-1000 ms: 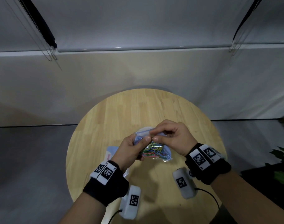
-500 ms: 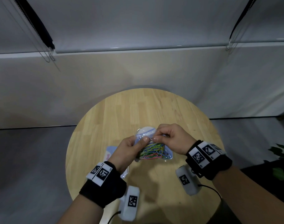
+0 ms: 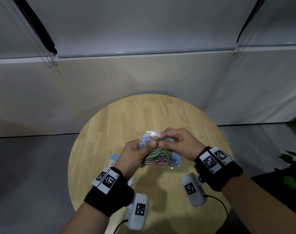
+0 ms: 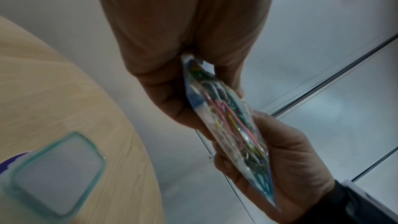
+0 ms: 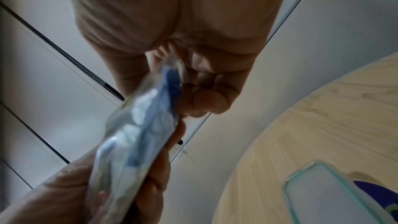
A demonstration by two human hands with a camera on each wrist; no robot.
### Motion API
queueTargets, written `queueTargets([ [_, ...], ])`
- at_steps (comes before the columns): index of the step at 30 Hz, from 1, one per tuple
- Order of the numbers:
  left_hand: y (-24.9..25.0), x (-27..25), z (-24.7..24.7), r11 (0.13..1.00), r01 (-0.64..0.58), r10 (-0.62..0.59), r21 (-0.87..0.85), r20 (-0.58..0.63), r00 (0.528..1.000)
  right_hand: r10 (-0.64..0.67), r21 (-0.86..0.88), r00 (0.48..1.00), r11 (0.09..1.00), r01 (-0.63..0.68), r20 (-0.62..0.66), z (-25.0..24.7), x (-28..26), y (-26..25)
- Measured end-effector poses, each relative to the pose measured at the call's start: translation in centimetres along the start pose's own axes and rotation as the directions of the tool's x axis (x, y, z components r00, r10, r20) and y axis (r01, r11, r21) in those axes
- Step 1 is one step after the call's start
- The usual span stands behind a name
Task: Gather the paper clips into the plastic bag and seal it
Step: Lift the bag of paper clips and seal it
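Observation:
A clear plastic bag point(image 3: 150, 138) with a blue printed panel hangs above the round wooden table point(image 3: 160, 112), filled with coloured paper clips point(image 3: 159, 157). My left hand point(image 3: 135, 152) grips the bag's left side, thumb on its upper edge. My right hand point(image 3: 176, 142) pinches the top edge beside that thumb. In the left wrist view the plastic bag point(image 4: 228, 125) runs edge-on between both hands, clips showing through. In the right wrist view the plastic bag point(image 5: 137, 134) is blurred, pinched at its top by my right hand's fingers point(image 5: 206, 98).
A clear lid or box with a teal rim point(image 4: 56, 173) lies on the table under my left forearm, partly hidden in the head view point(image 3: 114, 157). A white wall stands behind the table. A green plant point(image 3: 294, 159) is at the right edge.
Both hands have shifted slightly with the bag, staying together on its top edge; the right hand's pinch now sits right next to the left thumb.

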State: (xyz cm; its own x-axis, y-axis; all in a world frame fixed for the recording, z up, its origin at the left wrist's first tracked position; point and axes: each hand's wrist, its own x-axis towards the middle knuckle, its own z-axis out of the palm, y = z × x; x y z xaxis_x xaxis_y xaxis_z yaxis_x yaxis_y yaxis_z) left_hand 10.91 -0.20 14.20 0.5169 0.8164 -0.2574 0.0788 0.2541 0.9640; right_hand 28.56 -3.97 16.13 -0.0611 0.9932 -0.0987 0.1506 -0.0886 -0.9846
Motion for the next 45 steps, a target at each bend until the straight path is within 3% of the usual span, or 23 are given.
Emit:
queueTargets([
  [4, -0.1, -0.1, 0.0, 1.000, 0.001, -0.001, -0.012, -0.003, 1.000, 0.035, -0.100, 0.999, 0.994, -0.031, 0.037, 0.2, 0.1, -0.4],
  [8, 0.6, -0.5, 0.1, 0.992, 0.007, -0.003, -0.126, 0.033, 0.999, 0.129, -0.084, 0.988, 0.989, -0.121, 0.089, 0.1, -0.1, -0.4],
  [10, 0.5, -0.5, 0.2, 0.989, 0.010, -0.007, -0.148, 0.019, 1.000, 0.118, -0.103, 0.988, 0.989, -0.107, 0.101, 0.1, -0.1, -0.3],
  [12, 0.5, -0.4, 0.4, 0.985, 0.005, -0.007, -0.174, -0.011, 1.000, 0.009, -0.121, 1.000, 0.993, -0.007, 0.015, 0.3, -0.1, 0.0],
  [16, 0.7, -0.2, 0.8, 0.981, -0.018, 0.003, -0.194, -0.076, 0.997, -0.071, 0.070, 0.969, 0.993, 0.090, -0.238, 0.4, -0.2, 0.5],
  [19, 0.5, -0.3, 1.1, 0.984, -0.041, 0.024, -0.172, -0.102, 0.995, -0.071, 0.059, 0.963, 0.994, 0.089, -0.258, 0.2, -0.3, 0.6],
  [23, 0.5, -0.5, 1.3, 0.986, -0.021, 0.011, -0.166, -0.058, 0.998, -0.030, -0.175, 0.975, 0.985, -0.010, -0.222, 0.2, -0.2, 0.9],
  [26, 0.2, -0.4, 0.9, 0.999, 0.008, -0.009, -0.038, -0.023, 1.000, -0.020, -0.337, 0.986, 0.941, -0.038, -0.168, 0.2, -0.5, 0.6],
  [29, 0.3, -0.4, 0.8, 0.997, -0.002, -0.002, -0.077, -0.045, 0.999, 0.008, -0.241, 0.993, 0.970, -0.036, -0.116, -0.1, -0.7, 0.5],
  [32, 0.8, -0.3, 0.8, 0.983, -0.026, 0.014, -0.179, -0.067, 0.998, 0.018, 0.076, 0.983, 0.997, -0.004, -0.182, -0.5, -1.1, 0.8],
  [34, 0.9, -0.2, 0.6, 0.983, -0.038, 0.023, -0.180, -0.084, 0.996, 0.068, 0.195, 0.976, 0.980, -0.026, -0.208, -0.7, -1.3, 1.0],
  [37, 1.0, -0.4, 0.6, 0.985, -0.041, 0.026, -0.170, -0.088, 0.996, 0.087, 0.123, 0.976, 0.990, -0.063, -0.198, -0.6, -1.5, 1.2],
  [45, 0.7, 0.6, 0.1, 0.996, 0.028, -0.033, -0.080, -0.064, 0.997, 0.023, 0.040, 0.959, 0.999, -0.012, -0.281, -0.1, -1.2, 1.4],
])
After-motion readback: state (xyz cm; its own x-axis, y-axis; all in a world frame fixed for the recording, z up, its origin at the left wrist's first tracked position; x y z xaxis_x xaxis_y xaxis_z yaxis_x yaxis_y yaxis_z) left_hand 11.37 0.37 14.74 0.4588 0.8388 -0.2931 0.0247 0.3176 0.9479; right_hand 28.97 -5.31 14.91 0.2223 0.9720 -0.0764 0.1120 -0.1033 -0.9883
